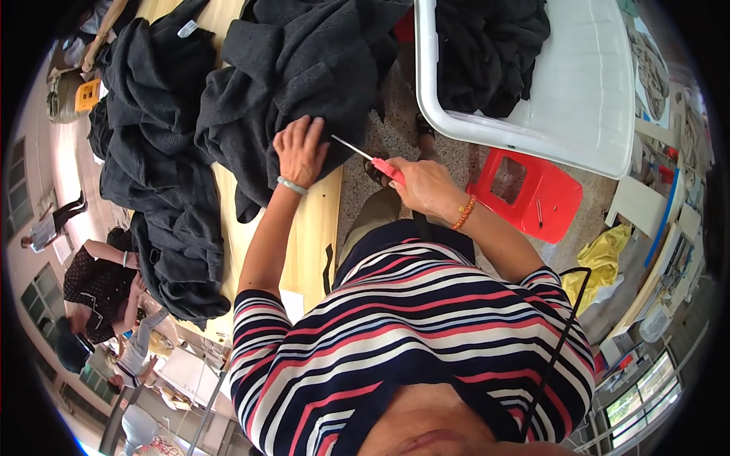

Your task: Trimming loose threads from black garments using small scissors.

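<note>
My left hand [301,151] rests on a dark grey knit garment [289,68], its fingers spread and slightly bent over the cloth. My right hand [427,187] is closed round the red handle of a slim tool [388,170] with a thin, straight metal shaft. The shaft points up and left, its tip close to the garment's edge just right of my left hand. Whether the tip touches the cloth I cannot tell, and its exact shape is too small to make out.
More dark garments [156,167] lie heaped along the left of the wooden table [323,228]. At the upper right stands a white plastic tub [585,83] with dark garments in it. A red stool [549,205] is at my right, near a yellow bag [604,262]. Other people work at the far left.
</note>
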Available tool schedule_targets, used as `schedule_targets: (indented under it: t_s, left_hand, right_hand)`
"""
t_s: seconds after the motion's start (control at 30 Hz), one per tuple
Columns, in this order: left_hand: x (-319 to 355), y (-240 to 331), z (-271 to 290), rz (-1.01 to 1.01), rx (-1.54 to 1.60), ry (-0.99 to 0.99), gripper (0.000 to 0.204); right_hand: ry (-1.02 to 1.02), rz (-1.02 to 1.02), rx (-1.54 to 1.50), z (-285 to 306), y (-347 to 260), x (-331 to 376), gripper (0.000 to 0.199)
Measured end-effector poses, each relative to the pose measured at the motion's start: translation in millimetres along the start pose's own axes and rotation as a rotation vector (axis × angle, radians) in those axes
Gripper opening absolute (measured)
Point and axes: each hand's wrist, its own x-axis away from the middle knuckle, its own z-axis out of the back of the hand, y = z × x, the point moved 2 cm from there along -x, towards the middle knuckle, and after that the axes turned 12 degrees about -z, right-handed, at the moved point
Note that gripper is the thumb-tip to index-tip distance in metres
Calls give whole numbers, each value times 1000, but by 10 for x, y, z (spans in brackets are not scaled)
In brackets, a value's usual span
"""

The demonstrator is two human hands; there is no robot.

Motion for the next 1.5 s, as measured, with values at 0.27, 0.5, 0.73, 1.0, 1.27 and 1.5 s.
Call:
schedule_targets:
  t_s: [0.27,0.5,0.73,1.0,1.27,1.5]
  left_hand:
    - [-198,-89,-520,-3,183,7,24]
    - [-715,245,-406,-145,-33,-187,33]
    - [-962,200,-840,-180,-193,-349,6]
    - [-737,67,312,266,-158,112,89]
    - [1192,-1217,385,1216,138,-140,61]
    - [1329,-1666,1475,891,386,757,12]
  right_hand:
    - [-1,-37,35,42,342,143,32]
    - [73,-101,-107,82,681,104,35]
    - [85,-130,-84,269,729,90,32]
    - [67,-55,-53,307,801,34,47]
    - [108,72,13,271,527,-123,45]
    - [165,-7,41,176,356,-188,42]
